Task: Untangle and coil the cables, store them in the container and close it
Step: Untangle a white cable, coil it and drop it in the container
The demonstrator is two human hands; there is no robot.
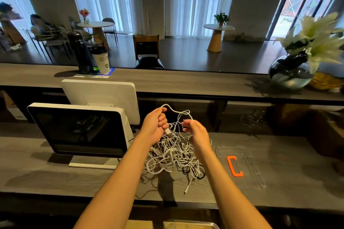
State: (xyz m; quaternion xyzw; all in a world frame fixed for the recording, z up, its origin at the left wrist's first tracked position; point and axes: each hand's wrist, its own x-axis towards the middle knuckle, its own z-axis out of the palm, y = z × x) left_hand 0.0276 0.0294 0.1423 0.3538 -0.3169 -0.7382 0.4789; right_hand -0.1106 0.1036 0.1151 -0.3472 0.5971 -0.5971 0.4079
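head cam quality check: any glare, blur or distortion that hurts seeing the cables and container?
Head view: curtained windows blown out by backlight; white flowers at the right edge smeared; counter edges bow from wide-angle distortion; cable tangle sharp enough, both hands (left hand, right hand) gripping white strands; clear container barely visible against the desk, only its orange clip stands out.

A knot of white and black cables (173,152) is hanging tangled above the grey counter, its lower strands trailing on it; a clear lidded container (240,165) is lying just right.
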